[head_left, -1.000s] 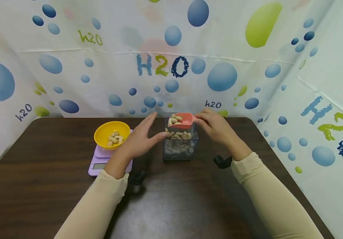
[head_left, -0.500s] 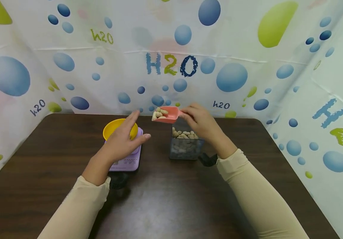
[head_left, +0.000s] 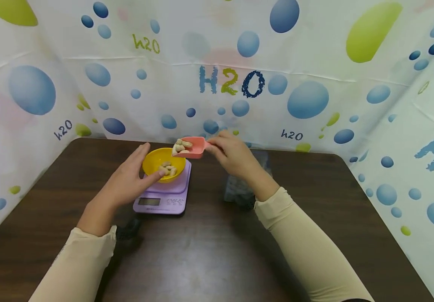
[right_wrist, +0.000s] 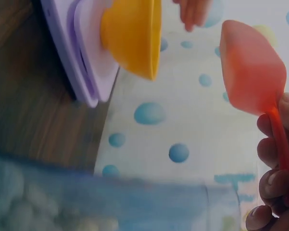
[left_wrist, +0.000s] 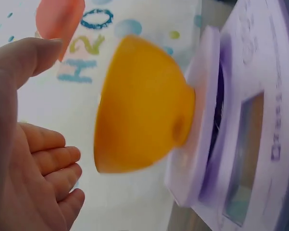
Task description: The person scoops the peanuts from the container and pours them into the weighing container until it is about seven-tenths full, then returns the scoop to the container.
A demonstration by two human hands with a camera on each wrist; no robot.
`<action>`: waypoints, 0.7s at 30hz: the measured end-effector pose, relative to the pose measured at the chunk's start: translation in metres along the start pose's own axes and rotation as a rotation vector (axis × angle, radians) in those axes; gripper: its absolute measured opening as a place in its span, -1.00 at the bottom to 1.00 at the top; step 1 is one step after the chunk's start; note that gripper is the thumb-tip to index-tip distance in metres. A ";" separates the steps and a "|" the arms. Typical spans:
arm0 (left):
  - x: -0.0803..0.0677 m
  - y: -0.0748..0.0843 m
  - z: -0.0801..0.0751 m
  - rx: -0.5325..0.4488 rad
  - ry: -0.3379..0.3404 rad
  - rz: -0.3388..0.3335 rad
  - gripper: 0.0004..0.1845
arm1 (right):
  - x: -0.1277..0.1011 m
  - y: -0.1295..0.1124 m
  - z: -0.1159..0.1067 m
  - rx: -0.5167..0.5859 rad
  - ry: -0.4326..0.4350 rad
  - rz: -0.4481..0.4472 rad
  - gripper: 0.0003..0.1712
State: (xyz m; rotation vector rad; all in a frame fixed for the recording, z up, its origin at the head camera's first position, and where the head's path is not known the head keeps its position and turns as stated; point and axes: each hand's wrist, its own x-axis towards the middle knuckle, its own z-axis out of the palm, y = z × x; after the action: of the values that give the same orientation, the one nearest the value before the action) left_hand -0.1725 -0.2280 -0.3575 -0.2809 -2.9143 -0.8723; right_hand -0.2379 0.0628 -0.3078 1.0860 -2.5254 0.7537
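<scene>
In my right hand [head_left: 236, 156] I grip the handle of a coral-pink scoop [head_left: 196, 147] that carries several unshelled peanuts [head_left: 182, 146]. The scoop is held level, its front lip above the right rim of a yellow bowl [head_left: 155, 158]. More peanuts [head_left: 169, 169] lie in that bowl, which stands on a lilac kitchen scale [head_left: 171, 201]. My left hand [head_left: 120, 182] is beside the bowl's left side, fingers extended and thumb towards its near rim. A gap shows between that hand and the bowl [left_wrist: 144, 106] in the left wrist view. The scale's display reading is illegible.
A clear plastic container [head_left: 236, 188] of peanuts stands right of the scale, largely hidden behind my right hand and wrist. The dark wooden table [head_left: 209, 256] meets a patterned curtain [head_left: 186, 96] at its back edge.
My right hand has carried the loaded scoop left, from over the clear container to the yellow bowl. My left hand has moved left, to the bowl's side. The view has shifted left.
</scene>
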 end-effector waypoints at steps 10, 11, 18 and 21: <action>0.008 -0.015 0.005 0.007 -0.079 -0.033 0.04 | 0.009 -0.008 0.021 -0.060 -0.073 0.052 -0.64; 0.008 -0.016 0.006 0.007 -0.079 -0.032 0.04 | 0.009 -0.008 0.023 -0.066 -0.081 0.059 -0.64; 0.009 -0.020 0.008 0.001 -0.092 -0.036 0.04 | 0.013 -0.012 0.032 -0.111 -0.108 0.070 -0.62; 0.009 -0.021 0.008 0.001 -0.094 -0.037 0.04 | 0.015 -0.014 0.034 -0.137 -0.117 0.079 -0.62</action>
State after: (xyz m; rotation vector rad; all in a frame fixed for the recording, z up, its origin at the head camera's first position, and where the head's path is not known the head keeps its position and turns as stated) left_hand -0.1859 -0.2395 -0.3743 -0.2760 -3.0156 -0.8866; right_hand -0.2398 0.0265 -0.3240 1.0178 -2.6874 0.5415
